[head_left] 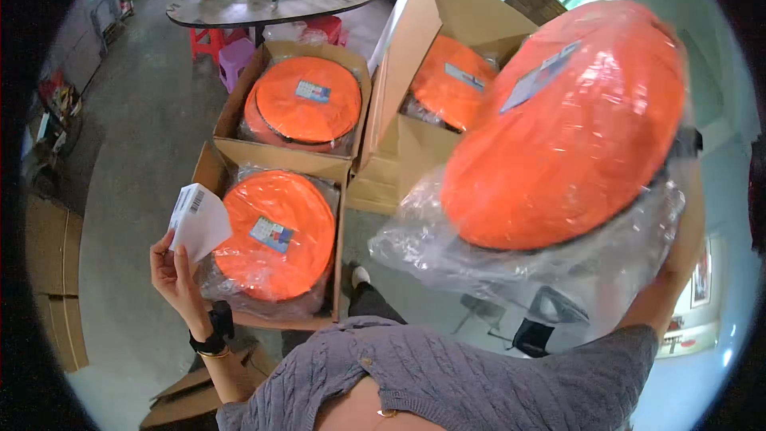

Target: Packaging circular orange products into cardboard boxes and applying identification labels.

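Observation:
My left hand (177, 265) pinches white barcode labels (199, 223) between thumb and fingers, above the left edge of the near carton (339, 271). In that carton lies a flat round orange fabric disc (307, 199) in clear plastic, with a small printed card on it. At the right, a larger-looking bagged orange disc (558, 152) is held up and tilted on my right arm (678, 263). Loose clear plastic hangs below it. My right hand's fingers are hidden behind this disc.
Another open carton (227, 120) with bagged orange discs stands beyond the near one. A taller carton (415, 8) to its right holds one too. A round table (351, 0) with stools stands behind. Flattened cardboard (191, 399) lies at lower left.

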`<move>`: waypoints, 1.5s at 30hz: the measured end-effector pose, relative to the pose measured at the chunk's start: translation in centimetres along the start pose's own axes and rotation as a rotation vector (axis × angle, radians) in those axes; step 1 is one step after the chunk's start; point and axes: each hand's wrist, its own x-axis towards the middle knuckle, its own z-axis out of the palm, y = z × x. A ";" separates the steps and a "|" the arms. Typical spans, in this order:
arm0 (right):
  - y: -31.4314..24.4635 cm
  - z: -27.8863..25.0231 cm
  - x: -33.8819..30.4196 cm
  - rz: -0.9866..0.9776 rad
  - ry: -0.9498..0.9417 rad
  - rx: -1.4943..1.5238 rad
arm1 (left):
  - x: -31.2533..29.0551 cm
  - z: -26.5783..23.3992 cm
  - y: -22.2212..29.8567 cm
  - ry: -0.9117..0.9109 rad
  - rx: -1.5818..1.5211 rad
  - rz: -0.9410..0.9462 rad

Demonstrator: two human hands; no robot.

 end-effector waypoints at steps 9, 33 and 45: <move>19.2 -6.6 15.1 0.003 -0.154 0.278 | -3.8 12.4 4.9 0.189 0.159 -0.021; 13.0 18.3 -14.3 -0.157 -0.777 0.319 | -5.6 19.2 6.7 -0.308 -0.060 -0.245; 2.9 40.0 -25.1 -0.042 -0.685 0.578 | -4.1 1.1 4.3 -0.443 -0.135 -0.530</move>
